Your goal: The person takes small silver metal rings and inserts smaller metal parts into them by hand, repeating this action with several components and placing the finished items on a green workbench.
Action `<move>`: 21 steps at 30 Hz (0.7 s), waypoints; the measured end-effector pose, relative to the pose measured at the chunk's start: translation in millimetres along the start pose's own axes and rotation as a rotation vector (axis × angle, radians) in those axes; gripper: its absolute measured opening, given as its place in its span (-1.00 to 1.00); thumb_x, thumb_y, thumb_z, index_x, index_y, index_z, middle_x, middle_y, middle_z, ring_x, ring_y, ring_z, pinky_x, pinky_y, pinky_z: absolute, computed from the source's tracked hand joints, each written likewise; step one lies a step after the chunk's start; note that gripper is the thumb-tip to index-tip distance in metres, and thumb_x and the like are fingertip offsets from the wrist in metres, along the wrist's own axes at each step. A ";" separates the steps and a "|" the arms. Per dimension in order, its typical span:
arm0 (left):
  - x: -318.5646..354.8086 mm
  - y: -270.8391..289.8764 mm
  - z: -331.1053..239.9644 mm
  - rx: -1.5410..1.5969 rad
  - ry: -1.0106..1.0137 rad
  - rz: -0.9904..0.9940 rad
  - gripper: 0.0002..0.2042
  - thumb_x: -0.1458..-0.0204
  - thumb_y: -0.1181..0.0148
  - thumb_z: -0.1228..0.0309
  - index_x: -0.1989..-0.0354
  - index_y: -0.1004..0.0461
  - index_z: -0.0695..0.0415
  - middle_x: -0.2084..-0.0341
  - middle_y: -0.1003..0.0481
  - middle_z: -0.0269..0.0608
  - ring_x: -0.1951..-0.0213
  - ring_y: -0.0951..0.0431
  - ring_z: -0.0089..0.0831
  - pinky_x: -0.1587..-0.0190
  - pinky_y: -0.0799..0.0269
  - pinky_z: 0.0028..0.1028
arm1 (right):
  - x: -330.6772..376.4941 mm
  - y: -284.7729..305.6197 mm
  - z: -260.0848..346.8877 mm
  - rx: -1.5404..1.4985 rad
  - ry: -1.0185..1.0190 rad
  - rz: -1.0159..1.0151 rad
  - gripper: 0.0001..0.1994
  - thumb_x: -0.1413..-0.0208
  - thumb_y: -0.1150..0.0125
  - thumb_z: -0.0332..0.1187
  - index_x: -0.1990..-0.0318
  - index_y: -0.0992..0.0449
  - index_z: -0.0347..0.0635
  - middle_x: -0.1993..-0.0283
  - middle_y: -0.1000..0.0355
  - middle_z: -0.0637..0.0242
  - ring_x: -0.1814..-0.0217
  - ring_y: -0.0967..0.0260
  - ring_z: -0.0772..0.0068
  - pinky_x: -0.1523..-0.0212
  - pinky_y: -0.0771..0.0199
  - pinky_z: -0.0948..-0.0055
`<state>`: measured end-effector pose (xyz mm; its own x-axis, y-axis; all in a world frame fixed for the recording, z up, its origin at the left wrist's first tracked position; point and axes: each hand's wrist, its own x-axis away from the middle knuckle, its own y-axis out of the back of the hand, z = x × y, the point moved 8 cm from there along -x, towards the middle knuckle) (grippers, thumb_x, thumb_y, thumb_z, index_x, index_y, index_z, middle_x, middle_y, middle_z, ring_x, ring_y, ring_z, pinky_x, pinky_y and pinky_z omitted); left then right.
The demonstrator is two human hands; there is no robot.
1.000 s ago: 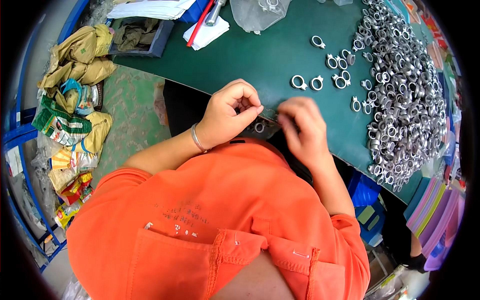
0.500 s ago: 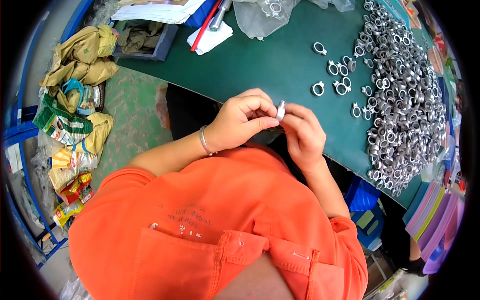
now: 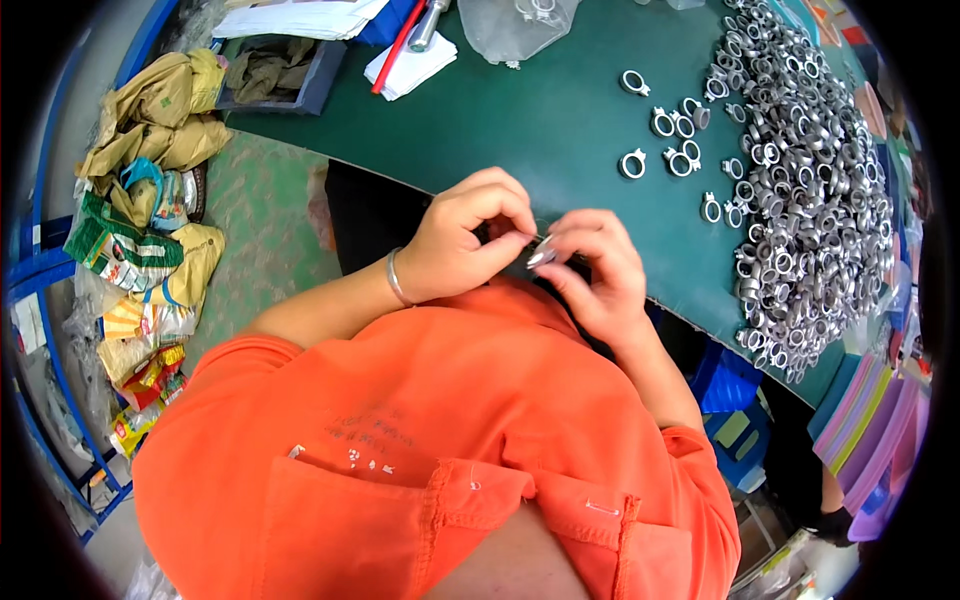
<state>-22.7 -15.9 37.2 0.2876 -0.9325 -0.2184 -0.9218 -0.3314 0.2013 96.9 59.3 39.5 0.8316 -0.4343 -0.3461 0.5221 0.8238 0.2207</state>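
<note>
Both hands meet at the near edge of the dark green counter [image 3: 560, 130]. The left hand [image 3: 465, 240] and right hand [image 3: 595, 270] pinch one small silver metal ring piece [image 3: 541, 257] between their fingertips, closed grip on it, with the big heap of silver metal rings [image 3: 810, 190] lying well apart.

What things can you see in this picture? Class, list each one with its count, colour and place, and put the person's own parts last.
small metal part: one, silver, pinched between both hands at the table edge
loose metal rings: about a dozen, silver, scattered on the table left of the pile
pile of metal rings: too many to count, silver, right side of the table
table: one, dark green top, upper middle
clear plastic bag: one, transparent, top of the table
white cloth: one, white, top of the table
crumpled bags and wrappers: several, tan, green and yellow, floor at left
bracelet: one, silver, left wrist
left hand: one, on the part
right hand: one, on the part
</note>
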 end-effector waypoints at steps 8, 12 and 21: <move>0.8 3.1 15.9 0.127 0.101 -0.064 -0.87 0.02 -0.11 0.74 0.36 -0.39 0.24 0.31 -0.33 -0.29 0.36 -0.38 -0.64 0.36 -0.34 -0.65 | -19.2 40.7 -10.5 0.803 0.035 -0.248 -0.82 0.07 -0.27 -0.49 0.28 -0.44 -0.20 0.26 -0.36 0.15 0.25 -0.33 0.06 0.25 -0.38 0.22; -2.9 -5.1 12.4 0.112 0.120 -0.014 -0.90 0.00 -0.13 0.71 0.34 -0.42 0.26 0.30 -0.36 -0.29 0.35 -0.40 -0.66 0.32 -0.37 -0.67 | -27.6 60.2 -28.6 1.016 -0.037 -0.246 -0.82 0.09 -0.32 -0.48 0.33 -0.46 -0.23 0.25 -0.36 0.19 0.27 -0.34 0.16 0.29 -0.37 0.31; -11.8 -26.2 29.0 0.542 0.376 0.059 -0.90 -0.10 -0.15 0.54 0.25 -0.47 0.31 0.30 -0.46 -0.30 0.33 -0.45 -0.66 0.29 -0.41 -0.66 | -2.4 25.6 -14.8 -0.190 -0.094 -0.247 -0.77 0.05 -0.27 -0.66 0.26 -0.37 -0.32 0.12 -0.39 0.11 0.09 -0.40 0.38 0.08 -0.47 0.45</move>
<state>-9.5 8.0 6.7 0.2133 -0.9659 0.1467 -0.9109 -0.2509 -0.3275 105.4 86.8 32.5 0.7024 -0.6543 -0.2804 0.6732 0.7385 -0.0370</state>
